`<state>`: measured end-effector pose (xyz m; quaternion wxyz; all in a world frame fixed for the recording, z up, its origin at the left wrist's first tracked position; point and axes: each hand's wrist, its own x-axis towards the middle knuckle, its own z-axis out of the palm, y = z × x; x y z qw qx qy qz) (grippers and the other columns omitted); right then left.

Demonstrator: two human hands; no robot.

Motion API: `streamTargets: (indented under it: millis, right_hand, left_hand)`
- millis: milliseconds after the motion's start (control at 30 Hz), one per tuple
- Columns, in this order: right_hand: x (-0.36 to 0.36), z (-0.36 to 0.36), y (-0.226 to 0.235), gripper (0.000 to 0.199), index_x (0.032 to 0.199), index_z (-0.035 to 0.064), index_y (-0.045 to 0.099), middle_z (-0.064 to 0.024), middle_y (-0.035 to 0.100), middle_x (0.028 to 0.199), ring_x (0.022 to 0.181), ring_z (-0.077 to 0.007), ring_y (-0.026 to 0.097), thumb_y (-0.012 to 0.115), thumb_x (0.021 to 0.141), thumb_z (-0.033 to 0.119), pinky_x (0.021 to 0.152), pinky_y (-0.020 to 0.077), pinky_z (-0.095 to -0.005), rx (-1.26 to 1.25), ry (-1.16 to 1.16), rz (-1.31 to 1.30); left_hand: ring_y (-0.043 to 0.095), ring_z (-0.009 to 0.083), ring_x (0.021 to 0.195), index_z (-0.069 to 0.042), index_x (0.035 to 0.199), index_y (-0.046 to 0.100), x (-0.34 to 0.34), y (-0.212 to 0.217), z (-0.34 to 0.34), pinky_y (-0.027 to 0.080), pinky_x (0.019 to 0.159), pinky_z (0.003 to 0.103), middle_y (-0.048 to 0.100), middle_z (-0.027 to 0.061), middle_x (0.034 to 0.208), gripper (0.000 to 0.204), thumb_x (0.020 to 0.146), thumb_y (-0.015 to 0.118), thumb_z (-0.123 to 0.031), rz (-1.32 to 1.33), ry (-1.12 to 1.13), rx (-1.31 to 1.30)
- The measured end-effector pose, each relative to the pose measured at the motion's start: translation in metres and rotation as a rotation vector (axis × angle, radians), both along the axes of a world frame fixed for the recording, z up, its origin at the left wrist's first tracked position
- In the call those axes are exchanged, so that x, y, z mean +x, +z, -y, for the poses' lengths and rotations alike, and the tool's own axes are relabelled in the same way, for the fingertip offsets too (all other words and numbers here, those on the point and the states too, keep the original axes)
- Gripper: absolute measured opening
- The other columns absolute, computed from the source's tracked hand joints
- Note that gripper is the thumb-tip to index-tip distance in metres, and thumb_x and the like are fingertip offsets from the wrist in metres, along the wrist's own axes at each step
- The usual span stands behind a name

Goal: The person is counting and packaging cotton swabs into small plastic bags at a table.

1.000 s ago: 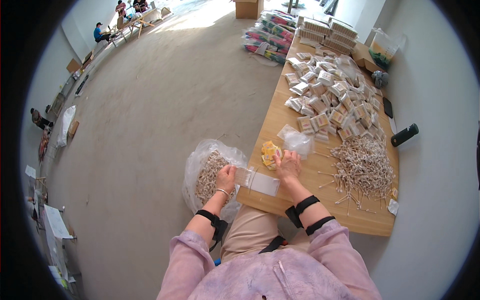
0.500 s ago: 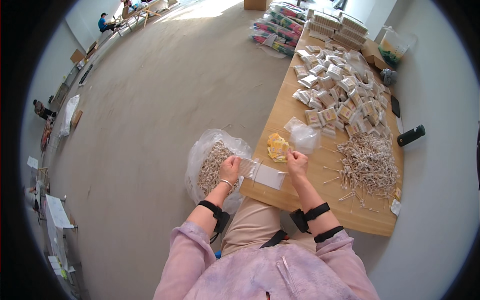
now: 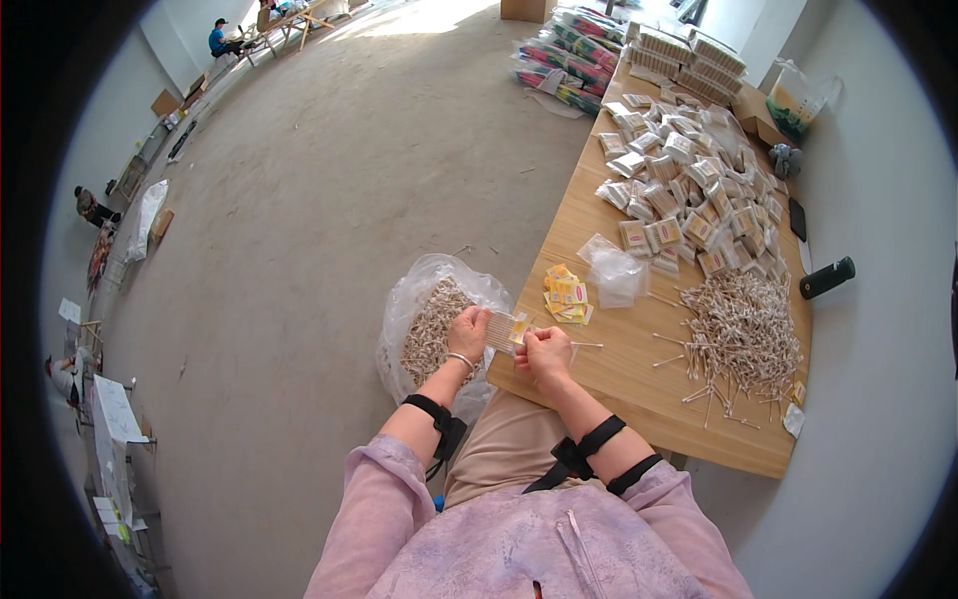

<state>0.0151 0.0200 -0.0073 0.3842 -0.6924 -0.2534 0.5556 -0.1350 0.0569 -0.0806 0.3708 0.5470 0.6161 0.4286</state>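
My left hand (image 3: pixel 467 335) is closed on a flat row of cotton swabs (image 3: pixel 500 332), which seems to lie in a clear bag, at the table's near left corner. A yellow-and-white card (image 3: pixel 520 327) lies against the right end of the swabs. My right hand (image 3: pixel 546 356) pinches that card, its fingertips close to the swabs. Just beyond is a loose stack of yellow cards (image 3: pixel 567 297), with empty clear bags (image 3: pixel 616 272) beside it. To the right spreads a heap of loose cotton swabs (image 3: pixel 743 329).
Many filled swab packets (image 3: pixel 679 175) cover the table's (image 3: pixel 639 419) middle, with stacked packs (image 3: pixel 689 60) at the far end. A dark bottle (image 3: pixel 827 278) and a phone (image 3: pixel 797 219) lie along the wall side. An open plastic bag of swabs (image 3: pixel 431 324) stands on the floor, left of the table.
My right hand has moved left and nearer, from the yellow card stack to the swabs, bringing a card. My left hand still holds the swabs. The view has shifted slightly.
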Motion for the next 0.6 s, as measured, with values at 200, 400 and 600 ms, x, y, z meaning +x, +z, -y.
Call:
streamTargets:
  millis: [200,400,600]
  right_hand:
    - [-0.005,-0.002,-0.006,0.018,0.080,0.0021,0.055,-0.0074,0.061,0.060,0.048,-0.0116,0.059,0.063,0.084,0.017,0.039,0.0457,-0.0243,0.024,0.064,0.197]
    - [-0.006,-0.004,-0.015,0.018,0.075,0.0031,0.057,-0.0067,0.061,0.059,0.045,-0.0112,0.056,0.065,0.083,0.017,0.039,0.0435,-0.0244,0.031,0.119,0.241]
    - [-0.006,-0.004,-0.016,0.018,0.073,0.0038,0.057,-0.0064,0.061,0.058,0.045,-0.0110,0.056,0.066,0.081,0.017,0.039,0.0423,-0.0242,0.016,0.153,0.165]
  left_hand:
    - [0.053,0.0087,0.062,0.000,0.086,0.064,0.002,0.002,-0.001,0.045,0.059,0.027,0.062,0.0035,0.067,0.027,0.092,0.055,-0.026,-0.018,0.002,-0.016]
    - [0.056,0.0095,0.064,0.000,0.086,0.064,0.001,-0.002,-0.001,0.046,0.060,0.027,0.064,0.0046,0.070,0.028,0.092,0.055,-0.026,-0.002,0.009,-0.031]
    - [0.056,0.0100,0.065,-0.001,0.088,0.064,-0.002,-0.001,0.000,0.046,0.061,0.027,0.064,0.0044,0.071,0.028,0.092,0.054,-0.027,-0.028,-0.009,-0.033]
